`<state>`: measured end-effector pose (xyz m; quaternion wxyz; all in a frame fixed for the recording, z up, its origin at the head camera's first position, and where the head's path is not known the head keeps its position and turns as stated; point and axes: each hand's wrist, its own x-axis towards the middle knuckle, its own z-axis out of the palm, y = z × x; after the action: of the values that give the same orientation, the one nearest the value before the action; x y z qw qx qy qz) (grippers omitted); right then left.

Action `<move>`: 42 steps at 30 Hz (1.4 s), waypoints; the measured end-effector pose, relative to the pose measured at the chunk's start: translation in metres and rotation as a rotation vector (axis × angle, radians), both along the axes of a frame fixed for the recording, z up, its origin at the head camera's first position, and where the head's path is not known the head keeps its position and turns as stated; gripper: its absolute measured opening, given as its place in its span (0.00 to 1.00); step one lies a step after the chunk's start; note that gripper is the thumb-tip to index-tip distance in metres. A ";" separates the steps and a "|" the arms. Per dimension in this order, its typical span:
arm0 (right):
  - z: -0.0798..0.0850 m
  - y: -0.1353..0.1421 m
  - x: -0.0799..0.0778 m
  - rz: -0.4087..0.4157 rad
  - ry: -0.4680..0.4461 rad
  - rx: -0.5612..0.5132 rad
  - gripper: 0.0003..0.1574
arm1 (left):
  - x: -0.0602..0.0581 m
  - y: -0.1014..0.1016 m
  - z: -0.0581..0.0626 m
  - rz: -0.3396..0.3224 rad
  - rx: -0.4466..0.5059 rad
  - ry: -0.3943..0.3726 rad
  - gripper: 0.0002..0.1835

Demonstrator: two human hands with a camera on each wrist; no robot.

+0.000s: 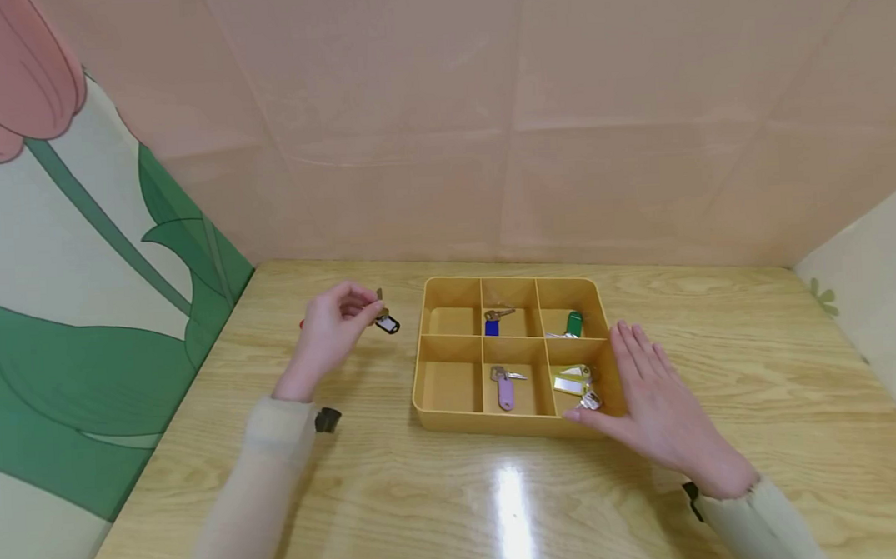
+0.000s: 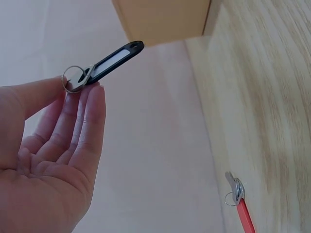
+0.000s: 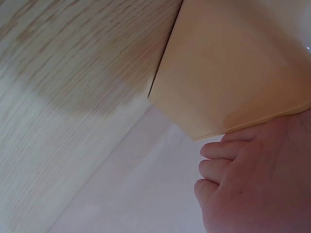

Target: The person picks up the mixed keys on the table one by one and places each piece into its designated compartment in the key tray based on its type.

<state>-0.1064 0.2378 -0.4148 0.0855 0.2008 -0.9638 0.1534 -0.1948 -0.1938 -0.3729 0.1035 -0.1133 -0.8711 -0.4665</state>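
My left hand [image 1: 332,324] pinches a key with a black key tag [image 2: 116,62] between thumb and fingertips, raised left of a yellow organizer box [image 1: 492,423]. The tag has a white label and hangs from a metal ring [image 2: 73,79]. My right hand [image 1: 660,412] rests on the box's right rim, fingers straight along the side and thumb over the front corner. In the box's compartments lie a blue-tagged key [image 1: 492,328], a green-tagged key [image 1: 574,324], a purple-tagged key [image 1: 505,392] and yellow-tagged keys [image 1: 570,384]. Both left compartments hold nothing.
A red-tagged key [image 2: 245,216] lies on the wooden table [image 1: 397,498], mostly hidden behind the left hand in the head view. A pinkish backdrop [image 1: 442,146] rises behind the table, with a flower-patterned panel [image 1: 80,270] on the left.
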 end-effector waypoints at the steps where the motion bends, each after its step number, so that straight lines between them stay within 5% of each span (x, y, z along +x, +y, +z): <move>1: 0.000 0.000 0.000 0.000 -0.001 0.000 0.77 | 0.000 0.000 0.000 -0.001 0.001 0.001 0.06; 42: 0.001 0.000 0.000 -0.004 -0.009 0.008 0.77 | -0.004 0.024 0.021 -0.059 0.113 0.057 0.06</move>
<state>-0.1063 0.2382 -0.4140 0.0809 0.1984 -0.9652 0.1501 -0.1987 -0.1699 -0.3514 0.1207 -0.1460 -0.8364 -0.5143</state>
